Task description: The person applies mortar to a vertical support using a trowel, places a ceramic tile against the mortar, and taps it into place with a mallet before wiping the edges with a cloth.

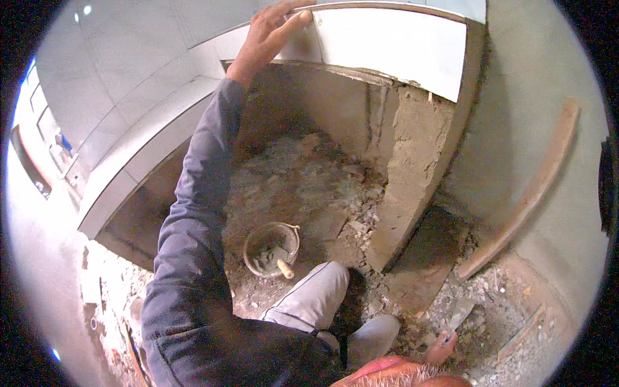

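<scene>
My left hand (267, 31) reaches up to the far top edge of a counter front faced with white tile (390, 42). Its fingers lie stretched over the upper edge, while the thumb, spread apart, touches the tile near a joint. Down at the lower right, my right hand (441, 348) is closed round a trowel, whose pale blade (461, 315) points away over the rubble. Its handle is mostly hidden in the fingers. A bucket (247, 250) with grey mix stands on the floor before my knees, and a light-coloured handle (285, 269) leans out over its near rim.
Below the tile is a dark recess, with a rough mortar-coated support (419, 138) at its right. A wooden strip (532, 200) leans against the right wall. Broken debris (367, 219) covers the floor. Another tiled counter edge (138, 151) curves off to the left.
</scene>
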Available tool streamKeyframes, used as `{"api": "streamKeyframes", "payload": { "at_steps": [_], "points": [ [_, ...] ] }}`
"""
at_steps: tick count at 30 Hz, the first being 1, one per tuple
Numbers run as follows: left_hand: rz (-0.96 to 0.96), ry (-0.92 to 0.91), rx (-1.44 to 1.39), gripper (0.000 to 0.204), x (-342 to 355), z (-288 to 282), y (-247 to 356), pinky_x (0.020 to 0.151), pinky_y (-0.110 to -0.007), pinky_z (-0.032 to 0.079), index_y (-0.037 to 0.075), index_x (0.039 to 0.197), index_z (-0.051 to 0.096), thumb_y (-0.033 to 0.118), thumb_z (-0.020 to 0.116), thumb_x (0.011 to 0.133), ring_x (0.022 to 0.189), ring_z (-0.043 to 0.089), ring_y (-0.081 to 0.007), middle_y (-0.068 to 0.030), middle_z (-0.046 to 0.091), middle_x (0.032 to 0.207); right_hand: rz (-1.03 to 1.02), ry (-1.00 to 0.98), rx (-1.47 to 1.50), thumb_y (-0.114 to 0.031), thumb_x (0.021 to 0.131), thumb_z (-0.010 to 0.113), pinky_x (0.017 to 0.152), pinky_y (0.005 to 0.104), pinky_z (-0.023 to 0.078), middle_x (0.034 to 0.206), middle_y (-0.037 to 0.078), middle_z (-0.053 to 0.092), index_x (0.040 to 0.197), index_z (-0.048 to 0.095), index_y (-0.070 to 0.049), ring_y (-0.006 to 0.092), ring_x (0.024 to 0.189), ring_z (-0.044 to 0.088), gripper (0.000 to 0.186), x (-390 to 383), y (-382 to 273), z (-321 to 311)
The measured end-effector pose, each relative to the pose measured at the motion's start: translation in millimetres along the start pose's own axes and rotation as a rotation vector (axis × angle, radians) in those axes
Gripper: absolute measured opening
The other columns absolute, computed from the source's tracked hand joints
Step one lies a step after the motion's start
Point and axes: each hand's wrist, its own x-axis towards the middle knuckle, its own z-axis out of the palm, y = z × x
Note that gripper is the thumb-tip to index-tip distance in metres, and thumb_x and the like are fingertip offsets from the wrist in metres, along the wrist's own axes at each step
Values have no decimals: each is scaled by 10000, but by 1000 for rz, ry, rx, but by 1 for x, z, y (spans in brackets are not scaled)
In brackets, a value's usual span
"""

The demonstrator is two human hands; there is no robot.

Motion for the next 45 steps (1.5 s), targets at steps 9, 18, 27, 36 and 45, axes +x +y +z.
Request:
{"api": "streamKeyframes", "payload": {
  "at_steps": [9, 18, 27, 36, 45],
  "points": [
    [262, 392, 340, 384, 11, 23, -38, 1017, -398, 347, 194, 1161, 764, 476, 681, 914, 1039, 593, -230, -34, 695, 1022, -334, 307, -278, -296, 1033, 629, 1031, 460, 460, 1366, 265, 585, 1445, 467, 72, 392, 1230, 571, 576, -33, -77, -13],
    [252, 482, 234, 796, 1, 29, -34, 1024, -446, 355, 148, 1056, 761, 726, 859, 519, 1066, 568, -278, -49, 650, 1018, -621, 442, 347, -285, 1053, 603, 520, 234, 303, 689, -57, 493, 933, 617, -75, 43, 560, 402, 242, -17, -373, -94],
    [218, 462, 219, 821, -1, 23, -31, 1012, -447, 384, 144, 1140, 743, 747, 801, 586, 1084, 587, -280, -52, 669, 1042, -896, 656, 231, -389, 1016, 659, 575, 205, 353, 809, -66, 589, 1170, 754, -80, 23, 680, 477, 358, -26, -581, -81],
    [245, 535, 216, 793, -2, 24, -38, 991, -453, 388, 148, 1091, 759, 759, 788, 586, 1067, 579, -290, -65, 675, 1040, -873, 665, 166, -476, 964, 708, 630, 229, 417, 823, -28, 634, 1143, 765, -91, 73, 707, 536, 428, -17, -617, -51],
    [297, 706, 74, 865, 3, 43, -54, 1045, -518, 340, 147, 1046, 757, 843, 748, 531, 1076, 547, -309, -90, 635, 1019, -758, 589, 61, -561, 895, 741, 553, 247, 377, 798, -20, 597, 1149, 698, -79, 78, 624, 493, 547, 6, -610, -73]
  ]
}}
